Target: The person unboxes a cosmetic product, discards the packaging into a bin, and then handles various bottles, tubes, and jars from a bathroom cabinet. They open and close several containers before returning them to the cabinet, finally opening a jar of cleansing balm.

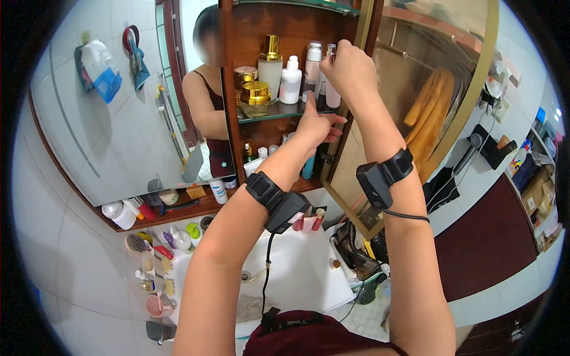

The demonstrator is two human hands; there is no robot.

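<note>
Reaching: both hands are working at the glass shelf (pixel 267 113) of a dark wooden cabinet (pixel 297 26) with an open mirrored door (pixel 427 89).
Right hand: the right hand (pixel 350 68) is closing its fingers round a small slim bottle (pixel 331 53) at the shelf's right end, lifting it slightly above the glass.
Left hand: the left hand (pixel 316 124) is hovering just below the shelf edge, fingers spread loosely, gripping nothing.
Shelf items: a frosted bottle with gold cap (pixel 271 65), a white pump bottle (pixel 291 80), a tall white bottle (pixel 313 65) and two round gold-lidded jars (pixel 255 98) are standing together.
Writing: no label is showing clearly enough to read.
Wrists: black strapped boxy devices are sitting on both forearms.
Below: a white basin (pixel 297 267) is lying under the arms.
</note>
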